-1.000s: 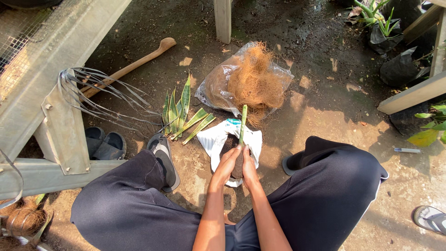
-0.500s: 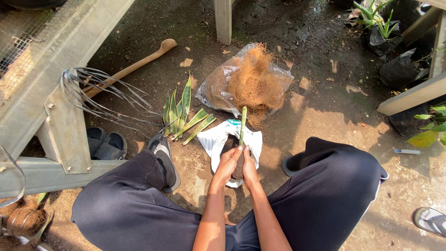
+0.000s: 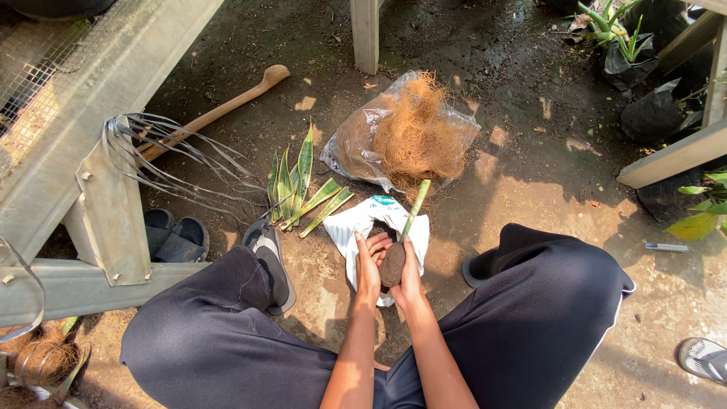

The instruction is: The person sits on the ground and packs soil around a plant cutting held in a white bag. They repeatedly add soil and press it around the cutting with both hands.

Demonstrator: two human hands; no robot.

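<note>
— Both hands are cupped together: the left hand (image 3: 369,266) and the right hand (image 3: 410,274) press from either side on a dark brown root ball (image 3: 391,265), palms closed around it.

— And the green stalk?

— That cutting (image 3: 414,210) rises out of the ball, tilted far and slightly right. Squeezing from both sides looks like a way to keep the lump packed round its base.

— Where is all this held?

— Just above a white bag (image 3: 356,227) lying open on the dirt floor (image 3: 530,174) between the person's knees, probably so crumbs drop onto it.

— Beyond that?

— Farther off, a clear plastic bag of brown coconut fibre (image 3: 413,136). Left of it, a row of pointed green leaf cuttings (image 3: 299,182), then a wooden-handled rake (image 3: 204,125) against a metal bench frame (image 3: 98,189).

— Anything unclear?

— Fingertips on the ball's underside are hidden, so I cannot tell how deep they dig in. What the white bag contains is covered by the hands. Potted plants (image 3: 621,45) at far right are cut off by the edge.
</note>
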